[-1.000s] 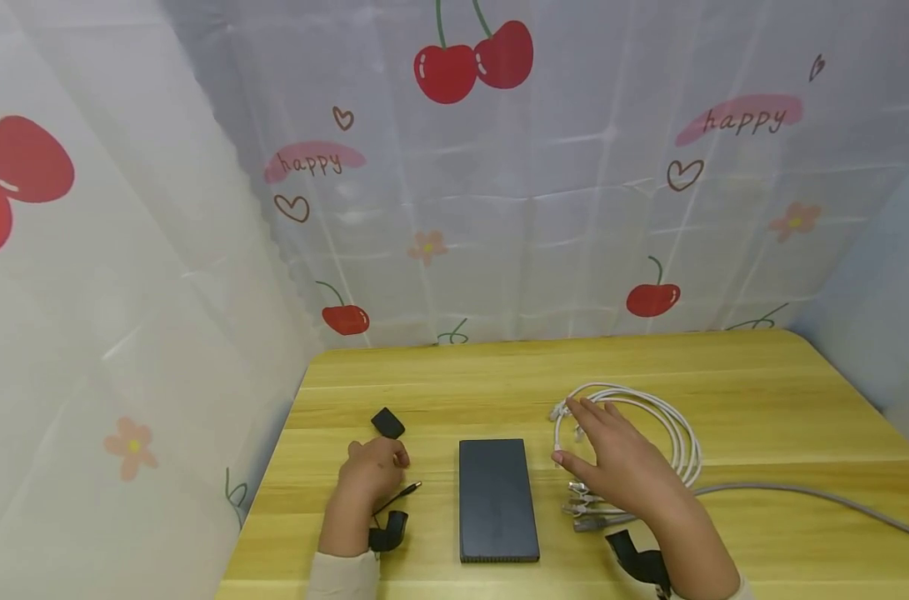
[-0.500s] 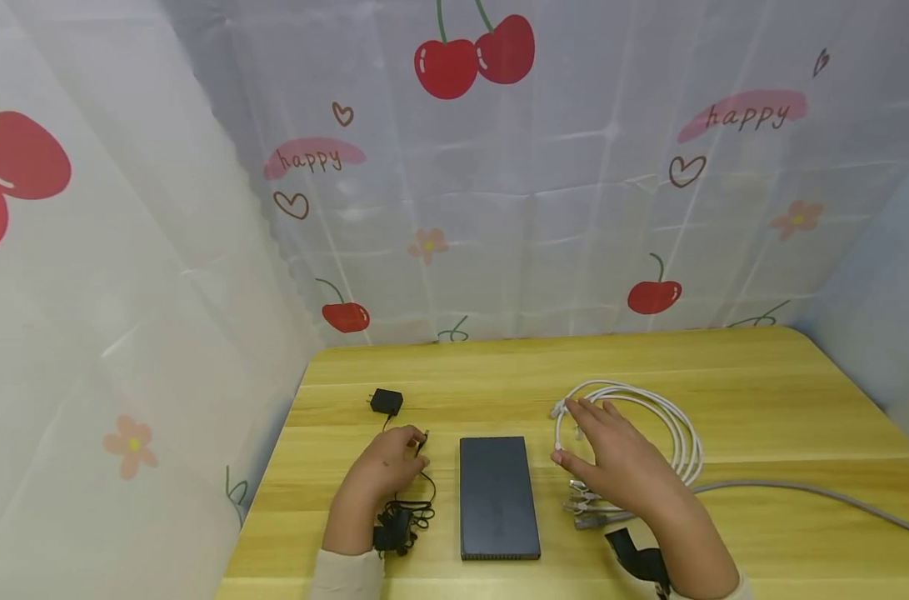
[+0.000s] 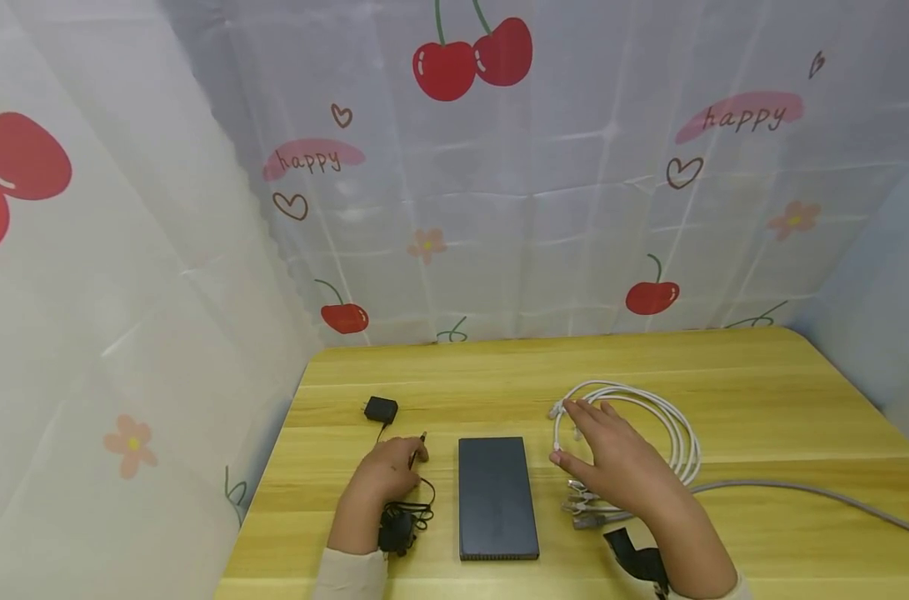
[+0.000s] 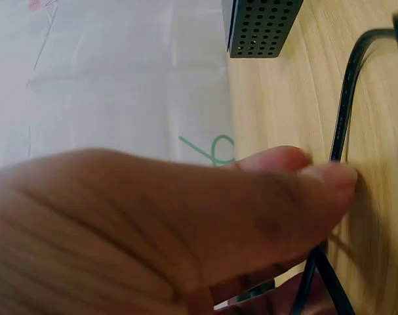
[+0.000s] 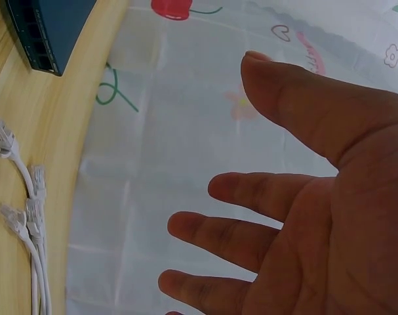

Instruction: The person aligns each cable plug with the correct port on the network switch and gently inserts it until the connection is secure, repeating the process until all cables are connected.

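My left hand [image 3: 385, 472] pinches a black power cord [image 4: 343, 105] between thumb and fingertip, and in the head view a slim plug [image 3: 423, 436] pokes out past those fingers. The power adapter [image 3: 381, 409] on the cord's far end lies on the worktop [image 3: 491, 379] just beyond that hand, and loops of cord hang by the wrist. My right hand [image 3: 625, 462] has its fingers spread with nothing in them, above the near side of the coiled white Ethernet cables [image 3: 679, 433]; I can't tell whether it brushes them. The dark network switch [image 3: 496, 500] lies flat between my hands, touching neither.

I take the step in hand to be getting the plug end ready for the switch. To do it well, I'd settle the pinch on the plug's stiff body rather than on the soft cord, leaving the tip free to aim. I'd shake out the loops first, since a snag could drag the adapter across or twist the plug. I can't make out a power socket from here; vent holes show on one end of the switch and port-like openings along an edge, so I'd find the socket before pushing. My right hand could then brace the switch while the plug goes in straight. The gray Ethernet cable [image 3: 791, 488] beside the white ones looks best left alone for now.
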Action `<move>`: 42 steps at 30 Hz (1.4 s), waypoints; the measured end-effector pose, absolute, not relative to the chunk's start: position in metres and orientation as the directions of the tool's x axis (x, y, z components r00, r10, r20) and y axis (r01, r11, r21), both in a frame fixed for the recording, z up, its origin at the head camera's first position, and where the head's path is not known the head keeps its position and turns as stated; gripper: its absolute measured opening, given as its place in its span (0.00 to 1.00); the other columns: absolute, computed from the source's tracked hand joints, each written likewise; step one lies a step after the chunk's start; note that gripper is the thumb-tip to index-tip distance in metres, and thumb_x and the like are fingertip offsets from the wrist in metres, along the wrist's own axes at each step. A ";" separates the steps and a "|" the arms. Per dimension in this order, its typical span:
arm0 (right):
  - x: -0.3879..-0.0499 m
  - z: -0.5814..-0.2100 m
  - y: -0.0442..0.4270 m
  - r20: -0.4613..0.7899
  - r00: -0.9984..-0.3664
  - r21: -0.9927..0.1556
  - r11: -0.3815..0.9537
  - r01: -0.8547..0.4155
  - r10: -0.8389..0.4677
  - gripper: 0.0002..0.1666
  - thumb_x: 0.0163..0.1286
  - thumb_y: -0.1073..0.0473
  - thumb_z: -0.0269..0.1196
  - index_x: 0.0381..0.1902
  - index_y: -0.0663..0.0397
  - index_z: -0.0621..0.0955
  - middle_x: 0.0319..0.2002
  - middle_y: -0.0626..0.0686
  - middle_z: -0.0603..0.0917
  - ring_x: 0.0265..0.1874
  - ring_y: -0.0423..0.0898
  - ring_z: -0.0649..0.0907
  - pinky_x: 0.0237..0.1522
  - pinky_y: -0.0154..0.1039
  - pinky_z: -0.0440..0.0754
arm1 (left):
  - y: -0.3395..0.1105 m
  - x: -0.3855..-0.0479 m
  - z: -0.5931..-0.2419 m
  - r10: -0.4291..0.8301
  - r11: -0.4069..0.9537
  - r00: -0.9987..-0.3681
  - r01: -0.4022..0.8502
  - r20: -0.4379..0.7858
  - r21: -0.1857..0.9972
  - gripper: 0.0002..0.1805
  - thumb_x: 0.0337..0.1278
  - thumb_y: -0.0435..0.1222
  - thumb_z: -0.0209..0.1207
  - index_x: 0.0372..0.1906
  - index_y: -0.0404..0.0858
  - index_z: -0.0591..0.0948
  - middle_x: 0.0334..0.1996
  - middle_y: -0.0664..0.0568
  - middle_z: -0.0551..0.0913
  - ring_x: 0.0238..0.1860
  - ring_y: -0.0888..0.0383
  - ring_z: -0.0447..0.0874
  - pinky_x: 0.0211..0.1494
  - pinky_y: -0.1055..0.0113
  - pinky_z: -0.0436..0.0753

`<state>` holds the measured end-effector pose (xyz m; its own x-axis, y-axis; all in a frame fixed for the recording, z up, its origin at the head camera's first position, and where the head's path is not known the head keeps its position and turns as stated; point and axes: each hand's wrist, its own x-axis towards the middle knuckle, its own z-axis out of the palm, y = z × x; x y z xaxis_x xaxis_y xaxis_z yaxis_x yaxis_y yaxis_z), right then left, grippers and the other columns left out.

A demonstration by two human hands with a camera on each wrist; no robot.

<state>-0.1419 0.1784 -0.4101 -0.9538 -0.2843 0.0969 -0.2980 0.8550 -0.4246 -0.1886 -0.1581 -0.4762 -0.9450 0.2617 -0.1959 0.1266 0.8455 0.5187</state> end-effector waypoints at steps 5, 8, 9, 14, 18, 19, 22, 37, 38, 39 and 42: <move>-0.142 -0.410 0.177 0.094 -0.954 -0.423 0.856 -0.296 -0.284 0.45 0.68 0.41 0.65 0.73 0.59 0.67 0.69 0.65 0.70 0.71 0.73 0.61 0.62 0.70 0.65 | -0.159 -0.188 -0.477 0.295 0.825 -0.932 0.137 -0.211 0.548 0.08 0.60 0.25 0.61 0.34 0.41 0.84 0.32 0.53 0.82 0.30 0.55 0.74 0.32 0.59 0.74; -0.142 -0.410 0.177 0.091 -0.955 -0.426 0.856 -0.294 -0.283 0.45 0.68 0.41 0.65 0.73 0.59 0.67 0.70 0.64 0.70 0.71 0.73 0.61 0.62 0.70 0.65 | -0.158 -0.188 -0.475 0.291 0.816 -0.932 0.123 -0.217 0.565 0.09 0.63 0.26 0.59 0.31 0.41 0.84 0.31 0.54 0.81 0.29 0.56 0.73 0.32 0.59 0.74; -0.141 -0.410 0.177 0.091 -0.955 -0.426 0.855 -0.294 -0.283 0.45 0.68 0.41 0.65 0.73 0.59 0.67 0.70 0.64 0.70 0.71 0.73 0.61 0.62 0.70 0.65 | -0.158 -0.188 -0.474 0.293 0.811 -0.932 0.126 -0.212 0.571 0.10 0.65 0.26 0.57 0.32 0.41 0.84 0.32 0.53 0.81 0.28 0.56 0.73 0.32 0.59 0.74; -0.142 -0.412 0.175 0.089 -0.950 -0.432 0.848 -0.308 -0.300 0.45 0.67 0.42 0.66 0.73 0.60 0.67 0.70 0.65 0.70 0.71 0.73 0.60 0.63 0.69 0.65 | -0.156 -0.189 -0.469 0.315 0.785 -0.939 0.176 -0.136 0.594 0.12 0.72 0.25 0.47 0.37 0.39 0.80 0.34 0.51 0.79 0.28 0.56 0.70 0.33 0.61 0.70; -0.145 -0.416 0.167 0.064 -0.946 -0.455 0.834 -0.312 -0.319 0.45 0.67 0.42 0.66 0.74 0.58 0.67 0.71 0.64 0.68 0.72 0.72 0.59 0.64 0.68 0.64 | -0.153 -0.192 -0.466 0.318 0.775 -0.944 0.204 -0.091 0.598 0.11 0.74 0.26 0.43 0.43 0.39 0.75 0.29 0.52 0.75 0.24 0.57 0.66 0.30 0.63 0.68; -0.147 -0.418 0.164 0.049 -0.945 -0.472 0.826 -0.307 -0.323 0.45 0.67 0.41 0.66 0.74 0.57 0.66 0.72 0.64 0.68 0.73 0.71 0.59 0.64 0.68 0.64 | -0.152 -0.192 -0.465 0.315 0.774 -0.945 0.204 -0.085 0.599 0.10 0.75 0.27 0.43 0.44 0.39 0.74 0.26 0.53 0.73 0.23 0.58 0.65 0.29 0.64 0.67; -0.150 -0.425 0.153 0.004 -0.941 -0.519 0.803 -0.291 -0.338 0.45 0.68 0.41 0.66 0.75 0.55 0.66 0.72 0.62 0.68 0.73 0.67 0.61 0.65 0.66 0.64 | -0.149 -0.193 -0.464 0.303 0.754 -0.950 0.189 -0.077 0.629 0.07 0.77 0.30 0.42 0.47 0.41 0.71 0.21 0.54 0.68 0.20 0.58 0.63 0.26 0.64 0.67; -0.164 -0.450 0.094 0.001 -0.861 -0.669 0.639 -0.378 -0.508 0.48 0.69 0.36 0.61 0.77 0.55 0.61 0.67 0.57 0.76 0.64 0.55 0.78 0.58 0.56 0.76 | -0.125 -0.190 -0.466 0.303 0.659 -0.952 0.240 0.040 0.713 0.06 0.80 0.36 0.41 0.50 0.45 0.70 0.18 0.56 0.64 0.16 0.60 0.63 0.24 0.67 0.69; -0.164 -0.450 0.092 0.003 -0.860 -0.682 0.628 -0.375 -0.511 0.49 0.70 0.35 0.61 0.78 0.55 0.60 0.66 0.56 0.77 0.63 0.55 0.78 0.57 0.56 0.77 | -0.123 -0.190 -0.466 0.301 0.655 -0.952 0.250 0.057 0.714 0.06 0.80 0.36 0.42 0.50 0.45 0.69 0.18 0.56 0.64 0.16 0.60 0.63 0.23 0.67 0.69; -0.164 -0.450 0.090 0.004 -0.859 -0.693 0.618 -0.372 -0.512 0.50 0.70 0.34 0.60 0.78 0.54 0.58 0.66 0.56 0.77 0.62 0.54 0.79 0.56 0.56 0.78 | -0.122 -0.190 -0.466 0.301 0.651 -0.951 0.263 0.076 0.712 0.05 0.80 0.36 0.42 0.49 0.46 0.69 0.18 0.56 0.64 0.16 0.61 0.63 0.23 0.67 0.68; -0.164 -0.451 0.085 0.009 -0.859 -0.726 0.587 -0.358 -0.512 0.51 0.70 0.33 0.58 0.79 0.55 0.56 0.63 0.57 0.79 0.60 0.54 0.81 0.55 0.55 0.79 | -0.118 -0.189 -0.463 0.301 0.625 -0.947 0.286 0.113 0.726 0.06 0.80 0.36 0.42 0.50 0.45 0.70 0.18 0.56 0.66 0.16 0.61 0.64 0.22 0.68 0.68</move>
